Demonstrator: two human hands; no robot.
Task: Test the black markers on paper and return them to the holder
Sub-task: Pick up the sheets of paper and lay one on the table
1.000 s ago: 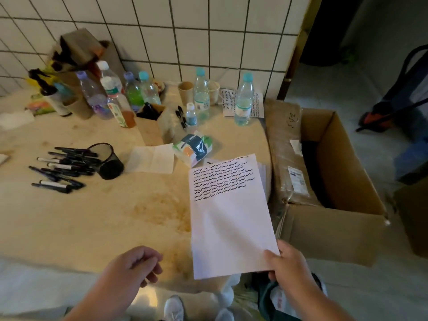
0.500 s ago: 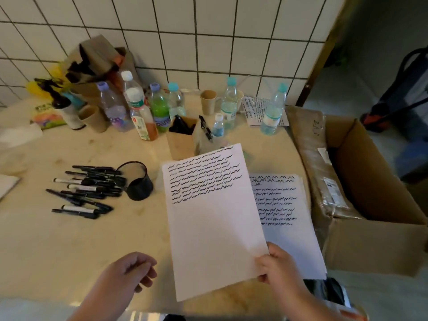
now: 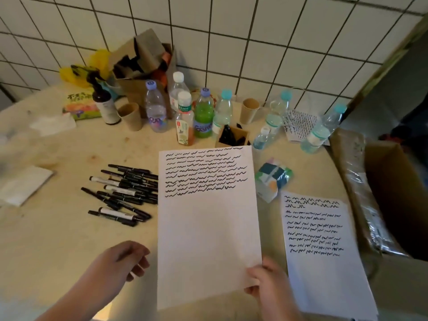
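1. Right hand (image 3: 269, 284) pinches the near right corner of the paper (image 3: 208, 228); grip shut on the sheet, thumb on top. The sheet's upper part carries rows of squiggles; its lower part is blank.
2. Left hand (image 3: 122, 260) hovers over the desk (image 3: 58, 239), fingers loosely curled, holding nothing.
3. Black markers (image 3: 125, 193) lie in a loose pile on the desk, just left of the sheet's left edge. Their long axes run roughly left to right, slightly slanted.
4. Key relation: the pile lies ahead of the left hand, away from the body, and across the sheet from the right. The left hand is nearer (and free), so the next pick likely falls to it.
5. Holder: not identifiable; the sheet may hide it.
6. A second scribbled sheet (image 3: 322, 251) lies flat to the right.
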